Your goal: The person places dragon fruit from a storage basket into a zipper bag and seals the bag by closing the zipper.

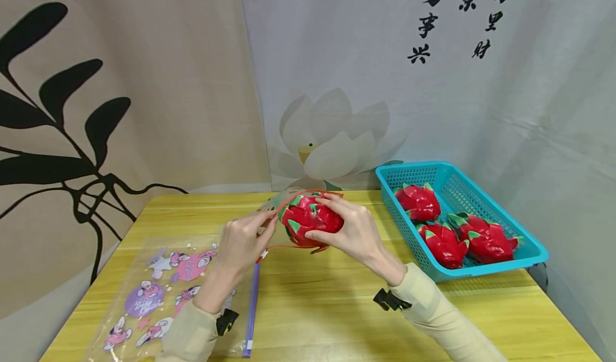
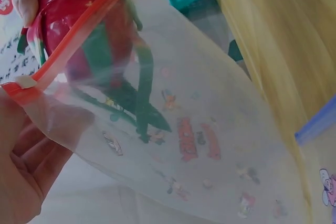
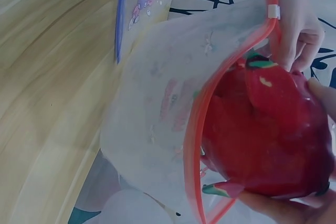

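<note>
My right hand [image 1: 353,228] grips a red dragon fruit [image 1: 310,217] with green-tipped scales, thumb below and fingers over the top. The fruit is partly inside the mouth of a clear zip bag [image 2: 199,145] with a red-orange zip edge [image 3: 195,129]. My left hand [image 1: 245,241] pinches that edge near its white slider [image 3: 273,11]. Through the bag's printed film, the fruit's long green tips show in the left wrist view. Both hands are above the table [image 1: 308,308].
A blue basket [image 1: 500,228] at the right holds three more dragon fruits [image 1: 486,239]. Flat on the left of the table lies a second clear bag [image 1: 159,298] with cartoon prints and a purple zip edge [image 1: 252,308]. A printed curtain [image 1: 327,57] hangs behind.
</note>
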Demonstrator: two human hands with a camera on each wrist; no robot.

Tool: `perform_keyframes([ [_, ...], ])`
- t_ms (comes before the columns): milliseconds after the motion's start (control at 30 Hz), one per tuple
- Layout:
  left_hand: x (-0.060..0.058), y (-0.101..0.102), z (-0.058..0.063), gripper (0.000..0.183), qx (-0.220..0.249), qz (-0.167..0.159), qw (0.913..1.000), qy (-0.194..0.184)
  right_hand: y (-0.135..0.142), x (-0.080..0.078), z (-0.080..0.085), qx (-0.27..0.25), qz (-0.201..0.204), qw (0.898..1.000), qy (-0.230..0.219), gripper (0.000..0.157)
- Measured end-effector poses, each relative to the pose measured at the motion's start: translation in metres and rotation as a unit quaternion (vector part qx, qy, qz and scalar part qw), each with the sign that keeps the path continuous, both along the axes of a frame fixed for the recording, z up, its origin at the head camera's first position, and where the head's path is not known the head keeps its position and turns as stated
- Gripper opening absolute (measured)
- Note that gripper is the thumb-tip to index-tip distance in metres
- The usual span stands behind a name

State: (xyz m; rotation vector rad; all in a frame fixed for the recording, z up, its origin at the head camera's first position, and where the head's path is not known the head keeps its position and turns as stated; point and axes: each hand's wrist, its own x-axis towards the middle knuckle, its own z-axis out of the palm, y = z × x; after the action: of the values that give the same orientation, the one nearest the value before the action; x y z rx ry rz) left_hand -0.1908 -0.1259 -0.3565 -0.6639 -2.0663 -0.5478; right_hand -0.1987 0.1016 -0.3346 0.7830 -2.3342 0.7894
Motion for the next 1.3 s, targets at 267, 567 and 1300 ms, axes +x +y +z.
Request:
perform_keyframes([
  [267, 0.003, 0.000, 0.000, 0.007, -0.001, 0.031, 0.9993, -0.020, -0.001, -0.001, 0.000, -0.019, -0.021, 0.999, -0.014, 0.060],
  [567, 0.011, -0.002, 0.001, 0.019, 0.011, 0.031, 0.9936, -0.108, -0.001, -0.003, -0.002, -0.027, -0.039, 0.999, -0.015, 0.061],
  [1300, 0.012, 0.005, 0.001, 0.012, 0.069, 0.003, 0.9956, -0.063, -0.018, 0.001, -0.008, -0.025, -0.015, 0.999, -0.029, 0.060],
])
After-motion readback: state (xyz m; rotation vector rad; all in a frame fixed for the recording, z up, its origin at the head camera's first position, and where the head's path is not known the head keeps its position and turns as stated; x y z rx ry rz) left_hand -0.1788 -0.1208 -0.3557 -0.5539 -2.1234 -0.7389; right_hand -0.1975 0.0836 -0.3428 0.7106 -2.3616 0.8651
